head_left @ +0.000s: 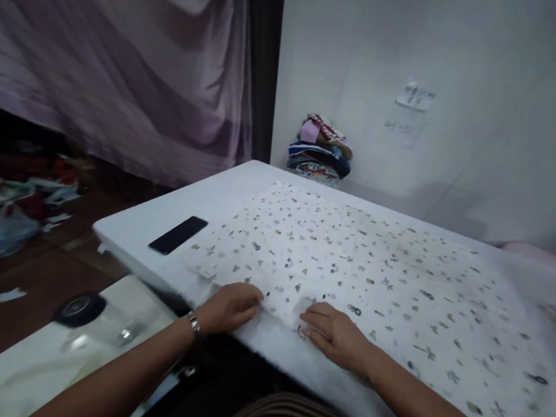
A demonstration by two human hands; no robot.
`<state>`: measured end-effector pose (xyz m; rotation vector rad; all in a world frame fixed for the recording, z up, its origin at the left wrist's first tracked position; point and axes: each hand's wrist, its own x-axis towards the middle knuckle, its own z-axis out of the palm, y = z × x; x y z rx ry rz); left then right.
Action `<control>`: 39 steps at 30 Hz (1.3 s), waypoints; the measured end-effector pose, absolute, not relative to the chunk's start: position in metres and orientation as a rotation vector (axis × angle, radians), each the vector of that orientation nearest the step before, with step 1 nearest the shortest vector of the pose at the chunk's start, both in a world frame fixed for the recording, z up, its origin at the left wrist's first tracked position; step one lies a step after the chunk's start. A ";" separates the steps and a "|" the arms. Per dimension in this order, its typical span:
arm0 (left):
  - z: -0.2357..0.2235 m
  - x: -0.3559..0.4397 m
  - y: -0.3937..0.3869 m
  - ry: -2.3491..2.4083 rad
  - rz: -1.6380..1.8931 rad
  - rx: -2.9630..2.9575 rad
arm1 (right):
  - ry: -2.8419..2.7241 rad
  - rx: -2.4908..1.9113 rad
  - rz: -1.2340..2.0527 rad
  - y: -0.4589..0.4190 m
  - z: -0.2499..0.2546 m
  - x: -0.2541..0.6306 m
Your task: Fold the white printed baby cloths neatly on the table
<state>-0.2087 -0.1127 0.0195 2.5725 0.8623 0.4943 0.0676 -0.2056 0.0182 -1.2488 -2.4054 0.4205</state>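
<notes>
Fingers (248,292) of my left hand (224,308) are bent inward at the near edge of the broad white cloth printed with small scattered green, brown and dark motifs (311,242), and the fingers of my right hand (338,336) curve down onto the same edge, a short gap between the two hands. From my distant seat I cannot tell whether either set is pinching the fabric or only resting on it; the tips are blurred and partly turned under. The cloth lies spread over most of the long white table (128,223), its near side running close to the rim in front of me. To work this edge well, I judge that both hands should press lightly and evenly, with the fingertips lined up along the border, so that the thin material neither bunches between them nor skews its print. I would smooth outward from the gap rather than tug toward my body, since a pull could drag the whole sheet. The flat black rectangular phone (178,234) lies just beside the cloth's left side, so wide sweeps that way want care.
</notes>
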 end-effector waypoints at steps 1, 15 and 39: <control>0.023 -0.206 -0.106 0.920 0.503 2.493 | -2.335 -1.298 0.369 -0.198 0.017 0.080; -0.008 -0.058 0.099 1.346 0.003 2.618 | -1.792 -2.537 0.286 -0.042 -0.015 0.239; -0.016 0.072 0.275 1.500 -0.136 2.530 | -1.573 -2.653 0.368 0.116 -0.020 0.348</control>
